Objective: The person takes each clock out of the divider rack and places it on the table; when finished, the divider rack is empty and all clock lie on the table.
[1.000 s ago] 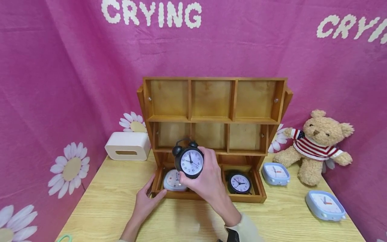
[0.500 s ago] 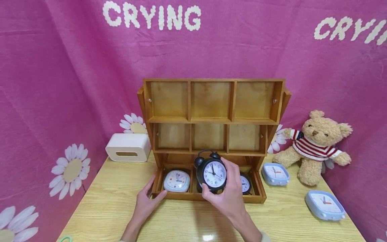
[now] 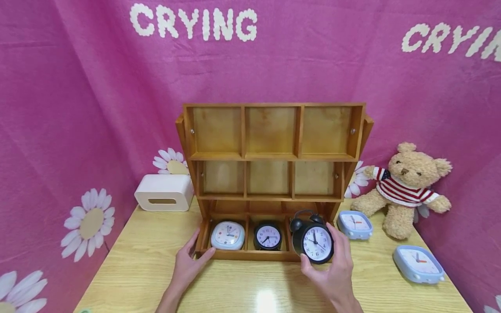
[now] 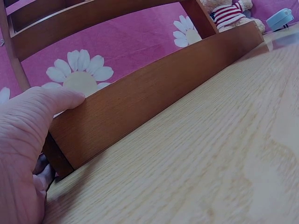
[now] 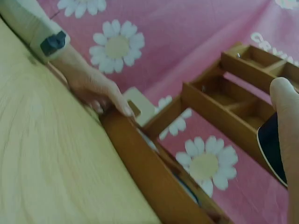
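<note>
My right hand (image 3: 334, 271) pinches a black twin-bell alarm clock (image 3: 316, 243), thumb and fingers at opposite sides of its case. The clock is upright in front of the right bottom compartment and hides what lies there. My left hand (image 3: 188, 263) holds the bottom left corner of the wooden shelf (image 3: 250, 255); in the left wrist view, the thumb lies on the front board (image 4: 154, 84) and the fingers reach round the side. A pale blue clock (image 3: 228, 235) sits in the left bottom compartment. The middle one contains a small black clock (image 3: 268, 236).
Two light blue alarm clocks, a farther one (image 3: 355, 225) and a nearer one (image 3: 419, 264), lie right of the shelf. Behind them sits a teddy bear (image 3: 409, 187) in a striped sweater. A white tissue box (image 3: 164, 191) stands at the left. A pink curtain (image 3: 274, 74) hangs behind.
My right hand has carried the twin-bell alarm clock rightward and down, from the left compartment past the middle to the right one. The left hand has stayed at the shelf corner.
</note>
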Demonstrator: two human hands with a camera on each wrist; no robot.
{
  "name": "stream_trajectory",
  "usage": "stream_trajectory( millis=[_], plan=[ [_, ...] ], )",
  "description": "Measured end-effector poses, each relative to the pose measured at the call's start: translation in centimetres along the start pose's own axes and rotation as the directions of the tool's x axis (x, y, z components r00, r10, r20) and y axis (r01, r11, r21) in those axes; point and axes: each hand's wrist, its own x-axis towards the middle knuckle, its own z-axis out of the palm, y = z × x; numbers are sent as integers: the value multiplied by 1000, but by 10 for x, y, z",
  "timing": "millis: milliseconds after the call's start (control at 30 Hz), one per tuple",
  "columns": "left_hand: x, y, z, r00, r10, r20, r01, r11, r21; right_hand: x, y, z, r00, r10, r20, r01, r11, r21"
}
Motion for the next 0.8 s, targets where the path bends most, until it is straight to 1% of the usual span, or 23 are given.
stream_trajectory(
  millis=[233,400,567,667,800],
  plan=[
    [0,0,0,1000,-9,4,9,1000,-4,-14,30,-33,996,22,-87,-28,997,-65],
    [0,0,-1,1000,-12,6,12,1000,1,-27,51,-56,990,81,-114,-95,988,-123],
    [0,1,-1,1000,-11,14,11,1000,-4,-37,67,-75,981,124,-148,-150,972,-181],
    [-1,1,0,1000,-15,12,15,1000,-6,-43,77,-84,976,152,-153,-183,959,-215],
    [-1,1,1,1000,-19,4,19,1000,-22,-52,90,-93,970,195,-142,-227,937,-265]
  ],
)
